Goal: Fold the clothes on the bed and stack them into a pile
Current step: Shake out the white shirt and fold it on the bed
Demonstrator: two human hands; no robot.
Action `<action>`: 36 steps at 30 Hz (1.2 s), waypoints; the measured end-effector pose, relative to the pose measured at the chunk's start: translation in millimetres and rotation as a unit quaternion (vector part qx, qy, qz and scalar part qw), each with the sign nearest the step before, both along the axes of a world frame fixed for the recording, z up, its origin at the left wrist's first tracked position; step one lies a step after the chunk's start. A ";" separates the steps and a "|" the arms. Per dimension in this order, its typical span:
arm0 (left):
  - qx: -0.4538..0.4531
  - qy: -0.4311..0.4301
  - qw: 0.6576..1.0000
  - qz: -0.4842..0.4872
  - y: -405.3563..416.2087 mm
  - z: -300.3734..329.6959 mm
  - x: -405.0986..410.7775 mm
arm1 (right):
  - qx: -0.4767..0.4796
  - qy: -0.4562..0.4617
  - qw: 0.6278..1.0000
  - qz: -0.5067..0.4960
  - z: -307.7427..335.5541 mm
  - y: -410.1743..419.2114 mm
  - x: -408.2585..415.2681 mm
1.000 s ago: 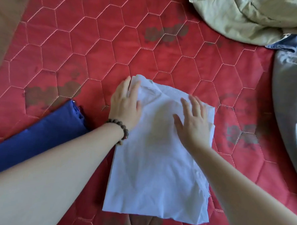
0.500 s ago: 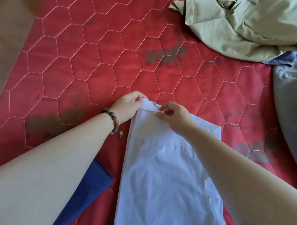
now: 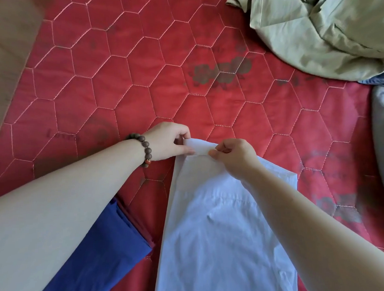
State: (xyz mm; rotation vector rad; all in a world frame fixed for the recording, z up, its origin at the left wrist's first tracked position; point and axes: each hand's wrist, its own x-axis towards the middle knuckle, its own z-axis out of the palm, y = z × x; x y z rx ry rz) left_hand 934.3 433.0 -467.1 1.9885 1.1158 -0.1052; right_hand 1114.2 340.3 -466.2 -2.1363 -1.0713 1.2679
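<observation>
Change: palms lifted off pale blue cotton shirt (image 3: 222, 230) | left hand (image 3: 167, 144), right hand (image 3: 234, 156) now pinch its 12 o'clock edge, probably collar | shirt flat, bed centre | next fold starting

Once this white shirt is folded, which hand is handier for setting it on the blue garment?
Probably the left hand: the blue garment lies on its side, beside the white shirt. The right hand would have to cross over.
</observation>
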 end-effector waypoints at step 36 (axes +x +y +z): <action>0.269 0.093 0.959 -0.012 -145.1 -55.5 18.2 | 0.074 -0.353 0.904 0.230 -51.3 -119.3 10.0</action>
